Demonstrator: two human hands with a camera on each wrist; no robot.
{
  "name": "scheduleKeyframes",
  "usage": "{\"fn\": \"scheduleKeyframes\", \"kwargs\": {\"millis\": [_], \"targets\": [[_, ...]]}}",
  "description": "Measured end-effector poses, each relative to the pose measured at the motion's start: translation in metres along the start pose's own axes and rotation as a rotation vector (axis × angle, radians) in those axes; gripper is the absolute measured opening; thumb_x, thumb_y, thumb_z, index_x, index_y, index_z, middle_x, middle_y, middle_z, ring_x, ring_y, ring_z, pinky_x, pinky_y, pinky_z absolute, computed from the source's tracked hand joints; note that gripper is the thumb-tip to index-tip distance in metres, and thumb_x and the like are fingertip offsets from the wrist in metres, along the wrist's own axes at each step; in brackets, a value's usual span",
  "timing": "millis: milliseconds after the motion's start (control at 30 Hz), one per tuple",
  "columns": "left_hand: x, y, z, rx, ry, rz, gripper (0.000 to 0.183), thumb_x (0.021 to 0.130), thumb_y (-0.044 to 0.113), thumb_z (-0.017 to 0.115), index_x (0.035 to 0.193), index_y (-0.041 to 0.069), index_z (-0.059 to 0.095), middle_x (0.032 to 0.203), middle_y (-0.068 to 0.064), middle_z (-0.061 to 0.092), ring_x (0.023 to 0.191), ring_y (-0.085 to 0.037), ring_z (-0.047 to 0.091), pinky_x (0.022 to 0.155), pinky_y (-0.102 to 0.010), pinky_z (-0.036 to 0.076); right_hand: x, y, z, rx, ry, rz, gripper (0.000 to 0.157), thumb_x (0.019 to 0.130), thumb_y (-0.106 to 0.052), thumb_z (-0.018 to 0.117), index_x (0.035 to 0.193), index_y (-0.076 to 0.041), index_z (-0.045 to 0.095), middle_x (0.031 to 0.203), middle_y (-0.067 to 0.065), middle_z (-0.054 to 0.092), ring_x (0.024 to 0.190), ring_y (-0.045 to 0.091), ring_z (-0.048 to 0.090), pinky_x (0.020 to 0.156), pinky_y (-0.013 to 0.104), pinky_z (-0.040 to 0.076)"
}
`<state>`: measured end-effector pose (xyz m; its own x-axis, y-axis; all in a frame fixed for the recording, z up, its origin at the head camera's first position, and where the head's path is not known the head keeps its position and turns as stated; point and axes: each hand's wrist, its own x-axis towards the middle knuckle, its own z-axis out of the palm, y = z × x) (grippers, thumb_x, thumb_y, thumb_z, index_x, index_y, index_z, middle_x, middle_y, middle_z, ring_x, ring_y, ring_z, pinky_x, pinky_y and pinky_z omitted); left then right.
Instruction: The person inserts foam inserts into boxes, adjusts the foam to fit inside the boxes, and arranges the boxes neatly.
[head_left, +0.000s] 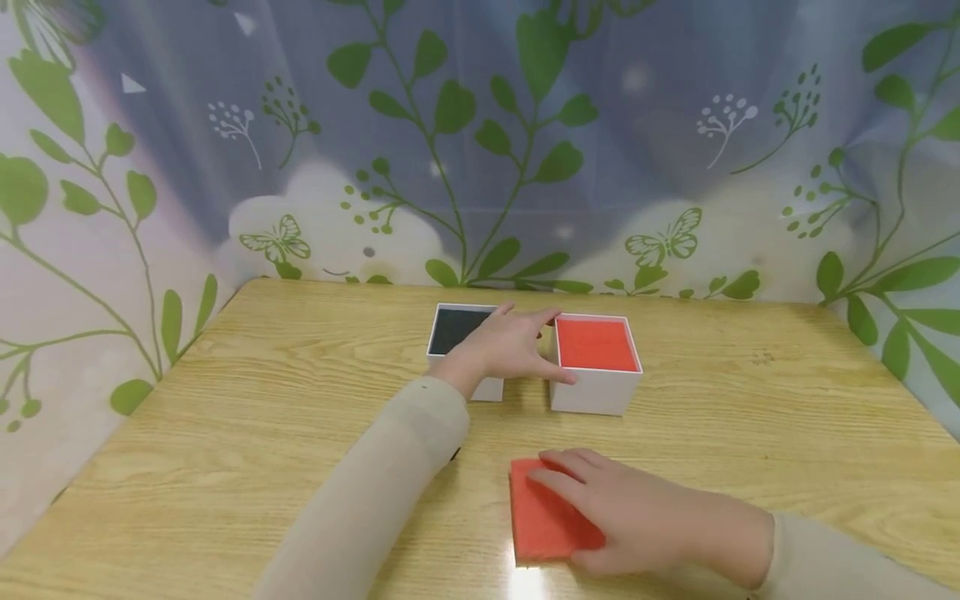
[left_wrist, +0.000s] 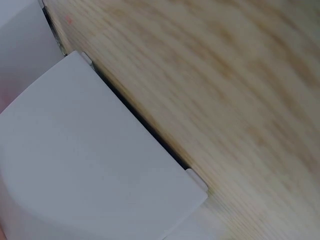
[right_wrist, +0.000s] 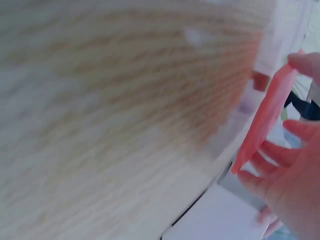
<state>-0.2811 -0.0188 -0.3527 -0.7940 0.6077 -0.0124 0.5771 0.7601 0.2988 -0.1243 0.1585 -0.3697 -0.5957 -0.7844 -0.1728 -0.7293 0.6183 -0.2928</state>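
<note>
My right hand [head_left: 626,508] holds a flat red square pad [head_left: 543,529] by its edges, low over the near part of the table. In the right wrist view the thumb and fingers grip opposite edges of the pad [right_wrist: 267,112], which is seen nearly edge-on. Farther back, my left hand [head_left: 510,346] reaches across a white box with a dark filling [head_left: 453,329]. Its fingers are spread, with the thumb and a fingertip right at the left side of a second white box [head_left: 592,392]. Red material [head_left: 596,344] fills that box nearly to the rim.
The boxes stand side by side on a wood-grain table [head_left: 300,358], with a narrow gap between them. Behind the table hangs a leaf-patterned curtain [head_left: 480,150]. A small dark thing [head_left: 455,454] shows beside the left sleeve [head_left: 375,492].
</note>
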Motion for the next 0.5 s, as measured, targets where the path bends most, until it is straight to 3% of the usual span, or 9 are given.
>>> {"fn": "scheduleKeyframes", "kwargs": {"millis": [233, 500], "targets": [[0.002, 0.0, 0.001, 0.01, 0.002, -0.003, 0.104, 0.069, 0.075, 0.058, 0.149, 0.018, 0.024, 0.134, 0.006, 0.051, 0.117, -0.007, 0.051, 0.113, -0.04, 0.003, -0.013, 0.01, -0.006, 0.035, -0.007, 0.02, 0.077, 0.085, -0.043, 0.063, 0.149, -0.025, 0.023, 0.149, 0.003, 0.027, 0.133, 0.023, 0.029, 0.1, 0.047, 0.037], [0.001, 0.001, -0.001, -0.006, 0.001, -0.001, 0.103, 0.07, 0.073, 0.06, 0.149, 0.017, 0.025, 0.134, 0.006, 0.051, 0.118, -0.008, 0.05, 0.113, -0.04, 0.002, -0.019, 0.021, -0.009, 0.018, 0.03, 0.026, 0.077, 0.084, -0.039, 0.065, 0.148, -0.022, 0.025, 0.148, 0.006, 0.028, 0.132, 0.025, 0.03, 0.1, 0.048, 0.038]]}}
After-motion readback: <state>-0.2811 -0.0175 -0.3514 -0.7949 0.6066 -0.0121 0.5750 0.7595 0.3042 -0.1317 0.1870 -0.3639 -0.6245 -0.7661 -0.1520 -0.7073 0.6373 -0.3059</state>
